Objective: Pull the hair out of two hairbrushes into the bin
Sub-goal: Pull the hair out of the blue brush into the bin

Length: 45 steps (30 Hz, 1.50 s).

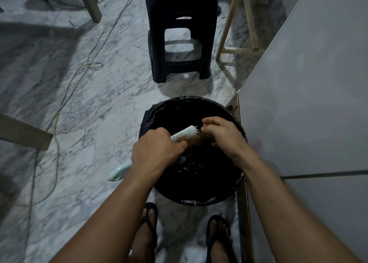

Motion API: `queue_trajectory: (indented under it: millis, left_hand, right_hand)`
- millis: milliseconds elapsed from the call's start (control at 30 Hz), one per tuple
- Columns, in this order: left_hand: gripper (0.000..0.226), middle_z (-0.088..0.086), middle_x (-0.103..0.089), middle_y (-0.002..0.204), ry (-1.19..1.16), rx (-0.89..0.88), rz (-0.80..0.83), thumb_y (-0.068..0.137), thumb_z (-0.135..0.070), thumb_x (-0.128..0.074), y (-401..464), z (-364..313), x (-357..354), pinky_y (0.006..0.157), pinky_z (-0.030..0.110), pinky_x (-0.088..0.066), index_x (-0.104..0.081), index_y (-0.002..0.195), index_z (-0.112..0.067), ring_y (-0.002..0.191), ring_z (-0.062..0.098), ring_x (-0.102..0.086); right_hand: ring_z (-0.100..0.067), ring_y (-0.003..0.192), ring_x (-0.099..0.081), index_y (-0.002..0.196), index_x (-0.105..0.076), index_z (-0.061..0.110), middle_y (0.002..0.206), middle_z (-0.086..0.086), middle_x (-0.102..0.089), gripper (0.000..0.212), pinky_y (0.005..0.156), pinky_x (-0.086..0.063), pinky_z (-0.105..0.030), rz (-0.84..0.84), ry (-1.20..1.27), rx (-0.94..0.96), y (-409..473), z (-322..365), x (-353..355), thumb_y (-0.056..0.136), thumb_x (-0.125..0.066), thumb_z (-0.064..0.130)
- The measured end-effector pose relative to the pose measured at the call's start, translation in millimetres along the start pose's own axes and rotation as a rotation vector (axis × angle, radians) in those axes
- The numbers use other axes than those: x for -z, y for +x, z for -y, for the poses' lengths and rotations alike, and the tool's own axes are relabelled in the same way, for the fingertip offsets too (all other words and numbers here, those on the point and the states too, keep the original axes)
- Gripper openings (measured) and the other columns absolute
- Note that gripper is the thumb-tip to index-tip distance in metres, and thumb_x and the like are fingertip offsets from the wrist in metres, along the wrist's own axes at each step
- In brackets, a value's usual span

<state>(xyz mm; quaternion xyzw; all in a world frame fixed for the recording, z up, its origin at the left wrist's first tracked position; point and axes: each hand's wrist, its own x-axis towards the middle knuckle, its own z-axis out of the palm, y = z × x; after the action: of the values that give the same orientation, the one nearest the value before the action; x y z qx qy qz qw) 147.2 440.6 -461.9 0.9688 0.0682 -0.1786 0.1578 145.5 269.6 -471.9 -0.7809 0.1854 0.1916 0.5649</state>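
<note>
Holding pale hairbrush (184,133) over the bin (237,121), left hand (157,149) wrapped round its stiff handle, right hand (221,135) pinching the hair clump (201,142). Probably light, tangly stuff; best grabbed near the bristle roots.

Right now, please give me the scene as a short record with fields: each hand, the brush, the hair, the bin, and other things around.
left hand: left hand grips the hairbrush around its middle
right hand: right hand, fingers pinching the hair at the bristles
hairbrush: pale mint, bristle head over the bin, handle end sticking out past the rim
hair: brownish clump of hair caught in the bristles
bin: round bin with a black liner, on the marble floor
second brush: not visible
around: dark plastic stool beyond the bin, cable on the floor
</note>
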Motion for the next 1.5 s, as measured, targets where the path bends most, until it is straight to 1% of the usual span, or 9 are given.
queue_trajectory:
  millis: [133,233,400,667,833,967,1067,1267,1500]
  left_hand:
    - [0.050,0.001,-0.061,0.079,0.011,-0.014,-0.018,0.074,-0.064,-0.060,0.2,-0.9,0.7,0.063,0.033,-0.041,-0.070,0.094,-0.020,0.073,0.026,-0.058]
    - [0.048,0.000,-0.059,0.077,-0.010,0.009,-0.009,0.075,-0.062,-0.061,2.3,2.5,3.3,0.062,0.033,-0.039,-0.070,0.095,-0.020,0.073,0.025,-0.056]
    - [0.044,-0.001,-0.062,0.074,-0.038,0.053,-0.014,0.074,-0.061,-0.061,4.6,12.7,9.8,0.060,0.032,-0.040,-0.070,0.088,-0.021,0.074,0.026,-0.060]
    - [0.040,0.000,-0.057,0.067,-0.037,0.078,-0.047,0.075,-0.057,-0.062,7.0,15.3,13.2,0.054,0.031,-0.036,-0.060,0.069,-0.018,0.062,0.022,-0.054]
    - [0.040,0.001,-0.057,0.067,-0.035,0.069,-0.050,0.075,-0.057,-0.061,7.0,17.1,12.7,0.055,0.032,-0.037,-0.058,0.069,-0.017,0.065,0.026,-0.057]
    - [0.038,-0.001,-0.056,0.066,-0.038,0.028,-0.044,0.075,-0.057,-0.061,4.0,10.2,13.3,0.054,0.031,-0.036,-0.055,0.065,-0.021,0.064,0.023,-0.057]
    - [0.038,-0.001,-0.058,0.069,-0.049,-0.002,-0.044,0.075,-0.059,-0.060,1.3,1.3,11.3,0.058,0.032,-0.040,-0.063,0.074,-0.021,0.070,0.026,-0.059]
    - [0.039,-0.002,-0.057,0.069,-0.048,0.003,-0.059,0.076,-0.058,-0.060,1.1,-1.8,11.7,0.060,0.032,-0.039,-0.066,0.077,-0.019,0.071,0.026,-0.057]
    - [0.041,0.001,-0.058,0.069,-0.022,-0.002,-0.126,0.077,-0.058,-0.059,1.1,0.2,10.4,0.062,0.034,-0.043,-0.067,0.080,-0.018,0.069,0.027,-0.057]
  right_hand:
    - [-0.012,0.075,-0.070,0.085,-0.074,0.027,0.080,0.003,-0.074,0.006,0.074,-0.056,-0.032,-0.108,-0.268,0.078,2.5,-14.0,-4.8,0.082,-0.070,0.030]
    - [-0.009,0.059,-0.066,0.065,-0.071,0.030,0.063,0.005,-0.072,0.020,0.065,-0.052,-0.026,-0.173,-0.338,0.070,2.4,-12.9,2.6,0.083,-0.070,0.023]
    - [-0.022,0.081,-0.070,0.075,-0.076,0.027,0.078,0.001,-0.075,0.008,0.080,-0.058,-0.037,-0.412,-0.399,0.005,5.0,-15.3,16.6,0.080,-0.070,0.029]
    - [-0.035,0.097,-0.065,0.091,-0.076,0.020,0.100,-0.013,-0.073,0.014,0.076,-0.042,-0.028,-0.672,-0.451,-0.097,-2.8,-5.7,28.9,0.084,-0.065,0.025]
    - [-0.035,0.104,-0.063,0.099,-0.072,0.019,0.113,-0.014,-0.069,0.022,0.084,-0.047,-0.033,-0.438,-0.574,-0.215,-6.0,-9.5,28.7,0.081,-0.059,0.013]
    - [-0.022,0.126,-0.053,0.134,-0.054,0.021,0.136,-0.005,-0.058,0.059,0.105,-0.043,-0.034,-0.200,-0.353,0.019,-7.3,2.2,17.8,0.077,-0.053,0.003]
    - [-0.015,0.129,-0.052,0.138,-0.050,0.016,0.137,-0.003,-0.059,0.054,0.110,-0.039,-0.033,0.046,-0.219,0.087,-5.8,4.2,1.7,0.085,-0.057,0.008]
    - [-0.004,0.070,-0.067,0.079,-0.071,0.035,0.066,0.010,-0.072,0.014,0.080,-0.054,-0.033,0.072,-0.451,0.145,-1.8,-11.6,5.6,0.087,-0.064,0.026]
    - [0.003,0.042,-0.047,0.073,-0.072,0.024,0.058,0.005,-0.064,0.022,0.047,-0.035,-0.012,0.201,-0.434,0.160,-10.1,-1.7,21.6,0.092,-0.061,0.021]
